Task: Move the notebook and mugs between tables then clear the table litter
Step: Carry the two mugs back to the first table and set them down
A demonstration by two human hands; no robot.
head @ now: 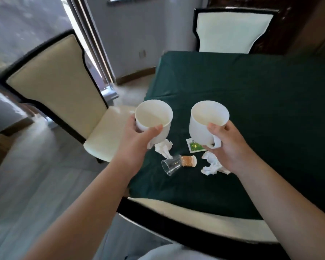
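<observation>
**Mugs in both hands, litter waiting below**

Mugs first: two white ones are up in the air above the near part of the green table (pixel 251 102), one in each hand. The left hand (pixel 139 141) wraps the left mug (pixel 154 119) from behind, thumb hooked over the rim and fingers closed around the wall. The right hand (pixel 231 145) grips the right mug (pixel 207 124) with its thumb on the rim and fingers clenched at the handle (pixel 217 143). Both look empty and are held roughly upright, tipped a little toward the person.

Beneath them, at about 6 o'clock from the mugs, lies the litter: a crumpled tissue (pixel 164 149) just under the left mug, a second tissue (pixel 211 166) under the right wrist, a small green packet (pixel 195 148) between them, and a clear plastic cup (pixel 170 166) on its side, touching an orange-brown wrapper (pixel 189 161). I can't see a notebook anywhere from here.

My guess is the mugs are in transit, either just lifted or about to be set down. To do it well, keep them level and apart so they don't knock together, and if they go on this table, aim for the bare cloth toward 12 o'clock, well clear of the tissues and the tipped cup. Set each base flat before the fingers let go. A chair (pixel 60 87) stands at 9 o'clock, close to the left elbow's path.
</observation>
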